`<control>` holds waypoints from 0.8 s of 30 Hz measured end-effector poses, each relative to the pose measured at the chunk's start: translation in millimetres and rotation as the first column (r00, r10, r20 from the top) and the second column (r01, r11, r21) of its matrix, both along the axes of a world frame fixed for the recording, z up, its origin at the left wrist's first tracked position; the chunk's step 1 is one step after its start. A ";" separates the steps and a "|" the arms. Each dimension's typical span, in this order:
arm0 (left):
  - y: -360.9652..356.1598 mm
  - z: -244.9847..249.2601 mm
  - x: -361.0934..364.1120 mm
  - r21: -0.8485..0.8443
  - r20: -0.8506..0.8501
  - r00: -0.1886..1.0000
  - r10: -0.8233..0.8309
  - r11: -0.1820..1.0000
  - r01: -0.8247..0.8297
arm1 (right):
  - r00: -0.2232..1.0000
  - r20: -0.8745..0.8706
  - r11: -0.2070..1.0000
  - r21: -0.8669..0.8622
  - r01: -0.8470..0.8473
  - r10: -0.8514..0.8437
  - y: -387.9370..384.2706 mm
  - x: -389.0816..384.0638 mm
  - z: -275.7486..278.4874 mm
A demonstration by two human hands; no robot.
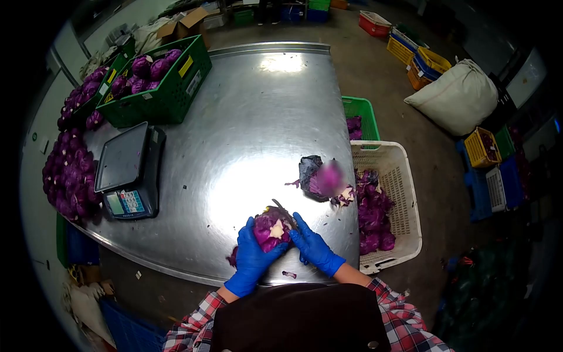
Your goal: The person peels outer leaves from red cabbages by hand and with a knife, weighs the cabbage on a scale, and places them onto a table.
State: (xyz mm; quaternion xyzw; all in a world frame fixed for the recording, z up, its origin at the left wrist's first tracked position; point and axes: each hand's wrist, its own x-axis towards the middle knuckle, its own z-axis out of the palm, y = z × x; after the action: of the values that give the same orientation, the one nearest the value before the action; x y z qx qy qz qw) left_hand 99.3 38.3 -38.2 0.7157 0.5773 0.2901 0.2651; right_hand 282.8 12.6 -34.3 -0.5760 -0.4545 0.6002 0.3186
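The right hand (315, 251) hides part of a slim dark tool (281, 207); beyond that hand, a purple cabbage (329, 178) is blurred and a distant person (268, 13) cut off above.

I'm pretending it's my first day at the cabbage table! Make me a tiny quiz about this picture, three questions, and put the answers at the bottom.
1. True or false: the scale stands on the metal table.

2. What does the left hand hold?
A) a sack
B) a cabbage
C) a cardboard box

3. Fill in the missing colour: the right hand wears a ____ glove.

Key: 1. True. 2. B. 3. Blue.
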 end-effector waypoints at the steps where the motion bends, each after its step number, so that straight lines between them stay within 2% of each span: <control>1: -3.4 5.4 0.8 -0.013 -0.033 0.999 -0.025 1.000 0.024 | 1.000 0.000 1.000 0.001 0.002 -0.002 0.2 -1.5 -1.4; 3: -4.8 6.0 1.7 -0.032 -0.076 0.995 -0.057 0.998 0.055 | 0.994 0.088 0.973 0.229 0.040 -0.061 -2.6 -7.0 -5.7; 4: -7.2 5.5 2.8 -0.039 -0.080 0.995 -0.052 0.998 0.049 | 0.994 0.086 0.974 0.221 0.045 -0.066 -3.3 -5.5 -4.4; 6: -9.3 4.3 7.2 -0.043 -0.080 0.996 -0.037 0.999 0.034 | 0.995 0.099 0.996 0.091 -0.001 -0.008 2.1 6.0 1.4; 7: -8.4 3.3 5.5 -0.041 -0.077 0.996 -0.041 0.998 0.038 | 0.995 0.102 0.996 0.093 0.002 -0.012 5.8 13.3 -3.4; 9: -5.2 2.3 -4.8 0.001 -0.076 0.982 -0.172 0.985 0.173 | 0.990 0.018 0.966 -0.214 0.144 -0.143 15.2 28.9 -27.6; 10: -8.7 4.0 -8.1 0.024 -0.042 0.972 -0.233 0.972 0.234 | 0.991 0.057 0.982 -0.143 0.127 -0.120 8.4 31.8 -40.0; 11: -7.7 5.0 -8.7 0.040 0.020 0.965 -0.263 0.964 0.262 | 0.992 0.121 0.982 -0.179 0.056 -0.035 10.3 28.4 -33.7; 13: -7.3 8.5 -8.7 -0.014 0.025 0.978 -0.206 0.978 0.206 | 0.987 0.162 0.995 -0.102 0.003 0.013 7.1 22.7 -37.9; 14: -6.6 -6.2 -10.4 -0.056 0.113 0.983 -0.146 0.987 0.153 | 0.987 0.161 0.994 -0.108 -0.004 0.021 4.9 19.4 -42.7; 15: -2.1 -16.7 -6.9 -0.094 0.205 0.976 -0.077 0.991 0.098 | 0.953 0.292 0.969 0.245 0.013 -0.086 5.4 19.8 -46.8; 16: -0.1 -21.7 -6.1 -0.110 0.218 0.973 -0.070 0.989 0.096 | 0.901 0.368 0.823 0.567 -0.023 -0.228 7.2 21.0 -48.3; 17: 2.5 -21.6 -6.8 -0.132 0.225 0.972 -0.070 0.986 0.101 | 0.902 0.368 0.825 0.564 -0.026 -0.223 6.5 18.8 -32.9; 19: 5.8 -23.3 -4.4 -0.128 0.190 0.979 -0.077 0.986 0.103 | 0.891 0.454 0.916 0.360 -0.180 -0.003 1.4 15.3 11.8; 20: 8.5 -22.9 -0.9 -0.115 0.161 0.983 -0.087 0.988 0.106 | 0.851 0.517 0.942 0.233 -0.241 0.090 3.0 14.5 10.0; 24: 10.2 -4.3 6.9 -0.073 0.103 0.991 -0.088 0.993 0.096 | 0.826 0.558 0.931 0.258 -0.260 0.076 9.4 16.1 5.4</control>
State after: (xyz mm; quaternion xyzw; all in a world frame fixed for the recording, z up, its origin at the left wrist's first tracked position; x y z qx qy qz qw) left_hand 106.2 48.4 -42.4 0.7153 0.5407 0.2902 0.3343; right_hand 298.9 22.0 -28.9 -0.6184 -0.6668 0.3571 0.2129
